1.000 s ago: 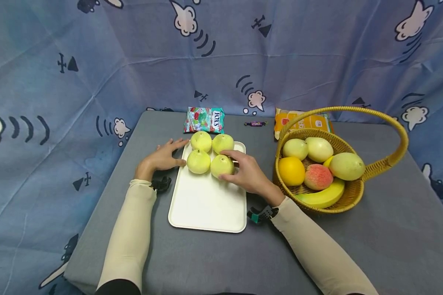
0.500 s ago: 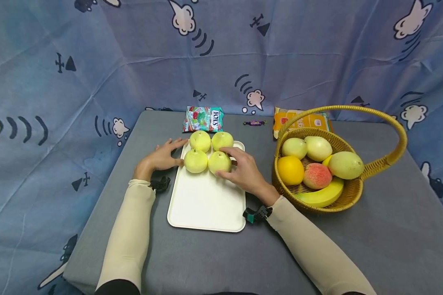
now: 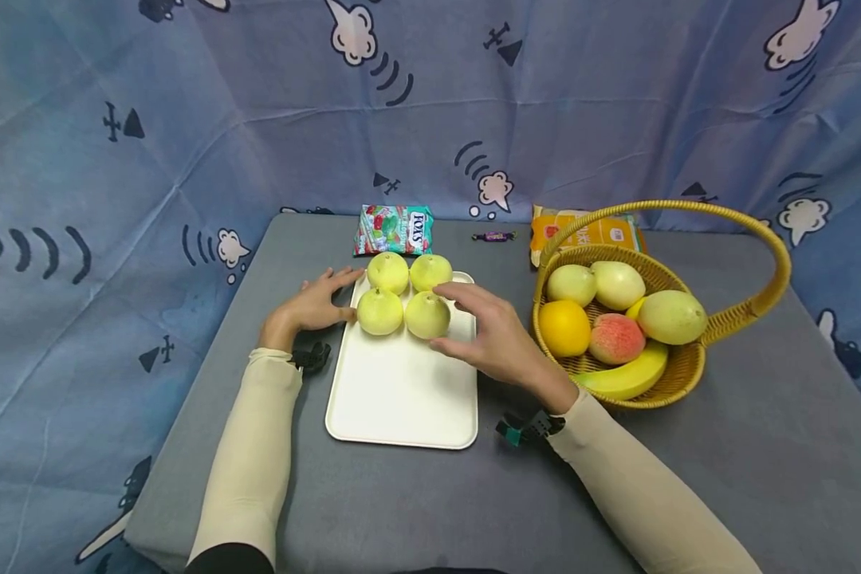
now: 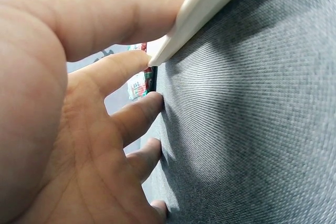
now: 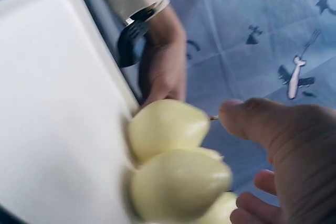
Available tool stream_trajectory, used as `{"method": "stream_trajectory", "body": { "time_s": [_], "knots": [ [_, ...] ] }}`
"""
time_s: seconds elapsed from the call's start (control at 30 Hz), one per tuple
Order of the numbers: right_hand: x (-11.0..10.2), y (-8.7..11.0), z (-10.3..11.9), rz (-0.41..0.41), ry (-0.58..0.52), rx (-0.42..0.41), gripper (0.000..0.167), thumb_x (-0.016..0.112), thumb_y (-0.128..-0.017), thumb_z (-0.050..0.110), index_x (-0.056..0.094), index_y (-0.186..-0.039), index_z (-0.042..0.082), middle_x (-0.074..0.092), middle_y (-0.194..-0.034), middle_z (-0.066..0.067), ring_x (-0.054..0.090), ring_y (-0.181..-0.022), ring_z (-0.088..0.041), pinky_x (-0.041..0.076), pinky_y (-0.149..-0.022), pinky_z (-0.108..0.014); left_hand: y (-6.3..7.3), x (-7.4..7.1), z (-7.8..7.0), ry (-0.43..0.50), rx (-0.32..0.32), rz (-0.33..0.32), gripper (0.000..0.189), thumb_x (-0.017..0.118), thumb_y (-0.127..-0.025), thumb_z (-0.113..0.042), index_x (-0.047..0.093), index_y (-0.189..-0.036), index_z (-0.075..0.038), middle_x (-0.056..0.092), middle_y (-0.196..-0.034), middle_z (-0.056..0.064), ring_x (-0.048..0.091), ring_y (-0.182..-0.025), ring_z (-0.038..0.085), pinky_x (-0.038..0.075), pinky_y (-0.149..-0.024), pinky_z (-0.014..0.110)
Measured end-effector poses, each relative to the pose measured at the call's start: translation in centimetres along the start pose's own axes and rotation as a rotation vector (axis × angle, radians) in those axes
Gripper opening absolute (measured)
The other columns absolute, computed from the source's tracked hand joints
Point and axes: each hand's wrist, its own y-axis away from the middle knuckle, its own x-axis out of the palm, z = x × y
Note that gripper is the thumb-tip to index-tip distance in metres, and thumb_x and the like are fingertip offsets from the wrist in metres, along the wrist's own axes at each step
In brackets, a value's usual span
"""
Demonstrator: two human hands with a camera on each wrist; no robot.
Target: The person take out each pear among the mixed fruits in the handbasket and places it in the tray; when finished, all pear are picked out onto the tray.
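Several yellow-green pears stand in two rows at the far end of a white tray [image 3: 402, 391]. Beside the front-right pear [image 3: 426, 316] is my right hand [image 3: 502, 335], thumb and fingers spread apart and holding nothing; the right wrist view shows a gap between its thumb [image 5: 231, 116] and the pears [image 5: 181, 184]. My left hand [image 3: 314, 306] rests at the tray's upper left edge. In the left wrist view its thumb [image 4: 121, 11] and forefinger touch the tray's rim [image 4: 202, 6], while the other fingers, stretched out, reach down to the grey cloth [image 4: 252, 108].
A wicker basket [image 3: 749, 307] at right holds pears, an orange [image 3: 564, 328], a peach [image 3: 617, 339] and a banana [image 3: 627, 375]. Behind lie a FOX'S candy bag [image 3: 394, 229], a small purple-wrapped candy [image 3: 493, 237] and an orange snack packet [image 3: 610, 233]. A patterned blue curtain hangs beyond.
The front pears were nudged slightly left and closer together. My right hand then let go of the front-right pear and drew back to the right. My left hand stayed at the tray's edge.
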Motion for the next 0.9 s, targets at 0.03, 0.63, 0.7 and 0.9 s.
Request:
{"method": "stream_trajectory", "body": {
  "time_s": [0.03,0.63,0.7,0.9],
  "knots": [
    [-0.8,0.3,0.3,0.004,0.000,-0.008,0.072,0.097,-0.085,0.024,0.067,-0.148,0.005,0.068,-0.150,-0.012,0.067,-0.134,-0.031,0.062,-0.107,-0.048,0.0,0.0,0.0,-0.002,-0.002,-0.001,0.086,0.071,-0.103,-0.022,0.027,-0.176,-0.021,0.015,-0.184,0.016,-0.004,-0.171,0.047,-0.011,-0.131,0.077],
    [-17.9,8.9,-2.1,-0.028,0.401,0.138,0.074,0.104,-0.069,0.016,0.075,-0.138,0.016,0.075,-0.139,-0.012,0.069,-0.126,-0.038,0.052,-0.106,-0.044,-0.1,-0.1,0.2,0.006,0.005,0.008,0.085,0.070,-0.103,-0.022,0.027,-0.176,-0.020,0.014,-0.185,0.016,-0.005,-0.171,0.047,-0.011,-0.130,0.078],
    [-19.1,9.8,-2.7,-0.031,0.449,0.157,0.074,0.104,-0.069,0.017,0.076,-0.137,0.015,0.075,-0.138,-0.015,0.069,-0.126,-0.041,0.051,-0.104,-0.044,0.0,0.0,0.2,0.003,0.011,0.005,0.085,0.070,-0.103,-0.022,0.027,-0.176,-0.019,0.014,-0.184,0.017,-0.004,-0.171,0.048,-0.010,-0.130,0.078],
    [-21.1,11.3,-4.1,0.033,0.551,0.177,0.071,0.103,-0.071,0.018,0.074,-0.135,0.008,0.072,-0.136,-0.025,0.067,-0.122,-0.048,0.055,-0.096,-0.054,0.1,0.0,0.1,0.005,0.013,-0.003,0.086,0.070,-0.102,-0.022,0.027,-0.176,-0.018,0.015,-0.184,0.018,-0.003,-0.170,0.048,-0.010,-0.130,0.078]
  ]
}}
